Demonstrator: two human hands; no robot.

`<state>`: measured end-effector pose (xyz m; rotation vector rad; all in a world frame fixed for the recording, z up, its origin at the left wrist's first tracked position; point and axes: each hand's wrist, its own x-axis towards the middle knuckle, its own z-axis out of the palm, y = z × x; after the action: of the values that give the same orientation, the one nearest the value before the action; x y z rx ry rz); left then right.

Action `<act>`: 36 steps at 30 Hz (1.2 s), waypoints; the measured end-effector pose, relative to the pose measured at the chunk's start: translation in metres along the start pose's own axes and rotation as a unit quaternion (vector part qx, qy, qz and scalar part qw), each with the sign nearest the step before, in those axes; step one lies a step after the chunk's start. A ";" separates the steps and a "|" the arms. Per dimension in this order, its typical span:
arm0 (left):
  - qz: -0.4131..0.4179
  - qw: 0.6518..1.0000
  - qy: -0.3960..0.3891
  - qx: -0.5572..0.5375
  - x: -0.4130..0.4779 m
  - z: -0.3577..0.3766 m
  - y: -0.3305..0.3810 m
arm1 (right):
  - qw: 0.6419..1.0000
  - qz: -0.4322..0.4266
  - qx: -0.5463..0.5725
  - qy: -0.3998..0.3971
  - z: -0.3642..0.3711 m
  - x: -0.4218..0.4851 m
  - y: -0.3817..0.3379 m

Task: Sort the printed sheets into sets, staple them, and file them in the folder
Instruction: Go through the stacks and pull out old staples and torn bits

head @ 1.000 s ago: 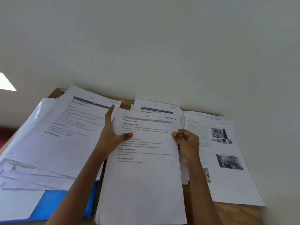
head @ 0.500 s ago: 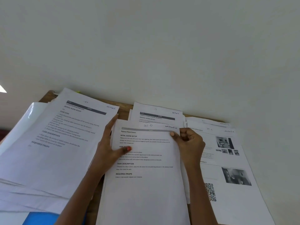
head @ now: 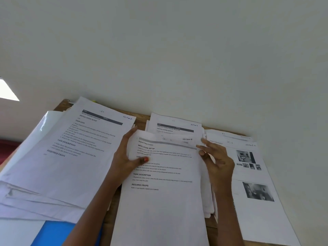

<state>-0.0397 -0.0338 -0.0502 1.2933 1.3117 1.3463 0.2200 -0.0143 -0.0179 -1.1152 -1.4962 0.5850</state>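
Pinching top sheet point(head: 165, 174) of centre stack point(head: 207, 201) at its left edge: left hand point(head: 127, 157), thumb on the print, fingers straight behind. Right hand point(head: 218, 162) fingers loosely spread, thumb touching the right edge. Stack on counter point(head: 212, 226) between left pile point(head: 71, 166) and right pile point(head: 257, 210). Blue folder point(head: 53, 233) lower left.

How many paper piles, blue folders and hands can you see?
Paper piles: 4 (left pile, middle pile, back pile, right pile)
Blue folder: 1
Hands: 2 (left hand, right hand)
Total: 7
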 end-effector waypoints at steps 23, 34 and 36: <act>-0.026 0.998 -0.012 -0.048 0.004 -0.007 -0.007 | 0.987 0.082 -0.130 -0.042 0.016 0.058 0.000; -0.005 1.000 -0.012 -0.025 0.005 -0.008 -0.012 | 0.963 -0.197 -0.183 -0.015 -0.001 0.030 -0.012; 0.001 1.000 -0.009 -0.022 0.005 -0.008 -0.013 | 0.970 -0.190 -0.152 0.005 -0.003 0.027 -0.016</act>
<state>-0.0498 -0.0287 -0.0622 1.2745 1.2633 1.3543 0.2194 0.0019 0.0092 -1.0161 -1.7737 0.0845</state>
